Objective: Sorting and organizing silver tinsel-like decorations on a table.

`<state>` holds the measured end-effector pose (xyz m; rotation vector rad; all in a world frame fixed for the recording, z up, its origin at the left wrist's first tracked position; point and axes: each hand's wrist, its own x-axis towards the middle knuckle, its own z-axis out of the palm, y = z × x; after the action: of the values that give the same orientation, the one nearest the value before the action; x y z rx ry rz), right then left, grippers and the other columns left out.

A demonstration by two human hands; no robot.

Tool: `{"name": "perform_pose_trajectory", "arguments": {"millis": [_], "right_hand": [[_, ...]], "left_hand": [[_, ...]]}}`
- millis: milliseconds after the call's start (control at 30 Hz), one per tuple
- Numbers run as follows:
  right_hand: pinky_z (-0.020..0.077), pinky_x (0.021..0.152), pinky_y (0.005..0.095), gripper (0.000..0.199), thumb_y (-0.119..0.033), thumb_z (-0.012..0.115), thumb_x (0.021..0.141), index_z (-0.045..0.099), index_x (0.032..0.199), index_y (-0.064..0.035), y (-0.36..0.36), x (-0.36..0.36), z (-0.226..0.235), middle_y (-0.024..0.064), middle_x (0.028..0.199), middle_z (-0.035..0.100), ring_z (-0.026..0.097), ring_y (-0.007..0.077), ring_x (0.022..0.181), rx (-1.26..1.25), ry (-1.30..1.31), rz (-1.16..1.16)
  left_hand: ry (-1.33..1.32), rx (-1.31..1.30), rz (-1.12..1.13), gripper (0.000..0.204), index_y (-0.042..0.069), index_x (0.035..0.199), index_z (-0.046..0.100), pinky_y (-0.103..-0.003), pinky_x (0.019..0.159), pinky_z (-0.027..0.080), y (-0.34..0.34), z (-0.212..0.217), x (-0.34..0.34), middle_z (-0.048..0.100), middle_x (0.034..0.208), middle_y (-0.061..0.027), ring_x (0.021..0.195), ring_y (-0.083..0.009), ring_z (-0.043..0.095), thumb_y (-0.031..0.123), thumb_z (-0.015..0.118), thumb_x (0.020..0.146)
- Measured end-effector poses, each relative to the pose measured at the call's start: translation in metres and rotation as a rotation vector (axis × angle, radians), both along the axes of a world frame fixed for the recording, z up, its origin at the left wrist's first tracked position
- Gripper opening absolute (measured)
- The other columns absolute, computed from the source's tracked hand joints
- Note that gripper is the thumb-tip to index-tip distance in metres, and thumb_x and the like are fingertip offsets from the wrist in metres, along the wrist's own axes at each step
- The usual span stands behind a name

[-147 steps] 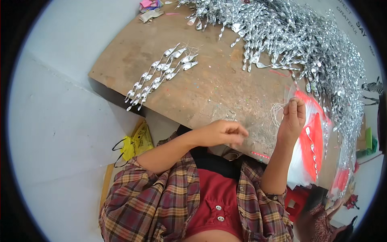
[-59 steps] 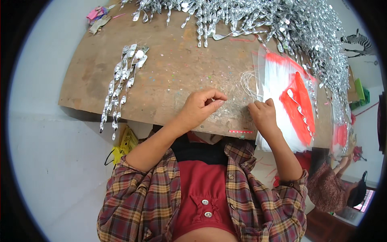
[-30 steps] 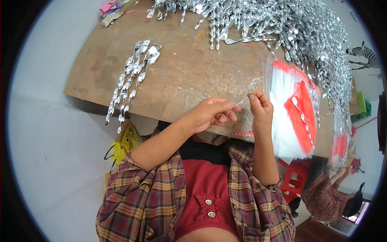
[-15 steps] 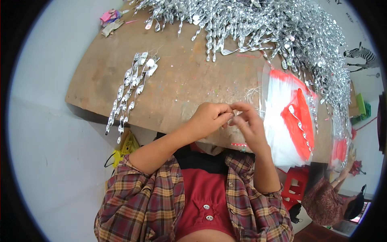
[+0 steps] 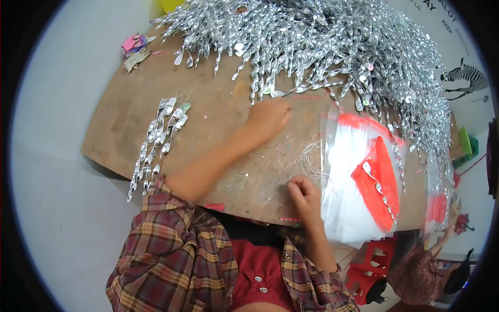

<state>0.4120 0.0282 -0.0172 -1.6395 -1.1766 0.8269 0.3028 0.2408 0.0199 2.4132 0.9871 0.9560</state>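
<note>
My left hand (image 5: pixel 269 120) is stretched far across the table, at the near edge of a big pile of silver twisted foil strips (image 5: pixel 312 47). Its back faces up and its fingers are turned under, so whether it grips anything is hidden. Close beside its knuckles lies the loose end of one strip. My right hand (image 5: pixel 305 200) is near the table's front edge, fingers curled and thumb pressed against them; anything between them is too small to make out. Next to it are a tangle of thin white string (image 5: pixel 312 160) and a clear plastic packet (image 5: pixel 340 208) with red parts.
A small bunch of silver strips (image 5: pixel 156 138) hangs over the table's left front edge. Crumpled cloths (image 5: pixel 136 52) lie at the far left corner. A single strip (image 5: pixel 382 192) rests on the packet. A red stool (image 5: pixel 371 265) and another person (image 5: pixel 418 268) are at the right.
My hands have come apart. The left has moved away from me to the pile of strips; the right has stayed near the front edge. The view has shifted.
</note>
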Motion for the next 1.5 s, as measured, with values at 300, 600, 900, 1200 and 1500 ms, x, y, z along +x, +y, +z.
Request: {"name": "perform_pose_trajectory", "arguments": {"millis": [300, 600, 900, 1200, 1500], "right_hand": [[0.0414, 0.059, 0.0243, 0.008, -0.011, 0.062, 0.082, 0.062, 0.084, -0.0041, 0.022, 0.040, 0.004, 0.0022, 0.069, 0.057, 0.052, 0.0103, 0.063, 0.077, -0.190, 0.097], [0.0411, 0.061, 0.0209, 0.010, -0.012, 0.061, 0.083, 0.064, 0.087, -0.0024, -0.025, -0.002, 0.003, -0.0010, 0.070, 0.058, 0.051, 0.0057, 0.066, -0.008, -0.028, 0.016], [0.0238, 0.050, 0.0159, 0.007, -0.008, 0.059, 0.084, 0.061, 0.089, -0.0041, -0.063, -0.097, 0.073, -0.0083, 0.069, 0.048, 0.034, -0.0007, 0.057, 0.187, 0.420, -0.019], [0.0254, 0.052, 0.0163, 0.004, -0.004, 0.057, 0.081, 0.057, 0.085, -0.0023, -0.077, -0.163, 0.117, -0.0053, 0.071, 0.050, 0.036, 0.0003, 0.059, 0.285, 0.329, 0.158], [0.0254, 0.053, 0.0157, 0.004, -0.007, 0.058, 0.082, 0.056, 0.084, -0.0035, -0.069, -0.159, 0.102, -0.0065, 0.071, 0.050, 0.036, -0.0004, 0.060, 0.219, 0.329, 0.094]], "left_hand": [[0.455, 0.479, 0.231, 0.012, 0.010, 0.072, 0.067, -0.040, 0.074, 0.037, 0.104, -0.044, 0.069, 0.061, 0.085, -0.0064, 0.086, -0.0241, 0.052, 0.017, 0.058, 0.068], [-0.411, -0.267, 0.113, 0.016, 0.006, 0.081, 0.066, -0.025, 0.054, 0.039, 0.013, 0.080, -0.060, 0.063, 0.070, -0.0026, 0.062, -0.0094, 0.055, 0.022, 0.066, 0.081], [-1.039, -0.669, -0.346, 0.018, 0.006, 0.097, 0.047, -0.024, 0.054, 0.046, -0.148, 0.116, -0.208, 0.058, 0.075, -0.0042, 0.059, -0.0121, 0.055, 0.022, 0.052, 0.091], [-0.688, -0.946, -0.391, 0.027, 0.005, 0.117, 0.052, -0.020, 0.055, 0.041, -0.224, 0.045, -0.218, 0.056, 0.084, -0.0004, 0.065, -0.0059, 0.050, 0.017, 0.053, 0.092], [-0.727, -0.953, -0.399, 0.030, 0.004, 0.118, 0.052, -0.021, 0.059, 0.042, -0.221, 0.043, -0.217, 0.057, 0.090, -0.0004, 0.069, -0.0059, 0.050, 0.021, 0.052, 0.093]]}}
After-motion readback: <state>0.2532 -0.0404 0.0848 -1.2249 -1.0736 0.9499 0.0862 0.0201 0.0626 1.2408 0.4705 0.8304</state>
